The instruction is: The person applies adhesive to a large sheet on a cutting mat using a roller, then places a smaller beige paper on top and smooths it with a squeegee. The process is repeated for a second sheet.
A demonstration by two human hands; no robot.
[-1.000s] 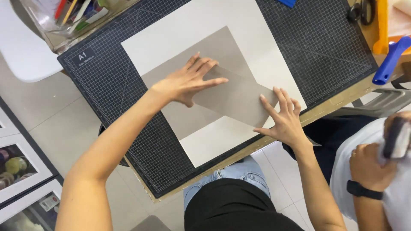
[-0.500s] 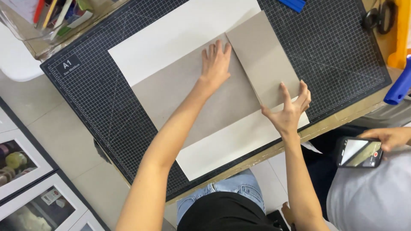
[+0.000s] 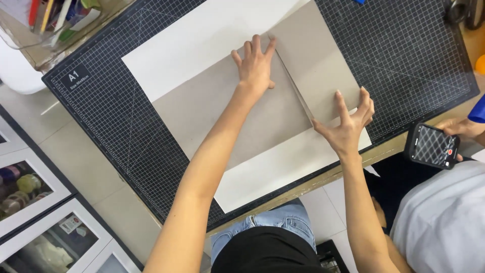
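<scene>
The fingers of the left hand are stretched out straight and slightly fanned, and they are pressed flat, palm down, on the grey sheet of card right beside its raised fold line; nothing is gripped by them. The fingers of the right hand are spread wide and arched, so that only the fingertips and the thumb are set down on the folded-over flap of the same card, near the flap's lower edge; the flap is held down, not grasped. The grey card is laid at a slant across a larger white sheet, which shows above it and again as a strip below it, near the table's edge. The crease is seen as a thin ridge that runs between the two hands, from the left fingertips down toward the right thumb. Both sheets are carried by a black cutting mat printed with a white grid, and the mat is set on a wooden table whose pale edge shows below it. At the upper left corner, a clear tray of pens and tools is placed just off the mat. At the right, a black phone is held by another person's hand, well apart from the card.
</scene>
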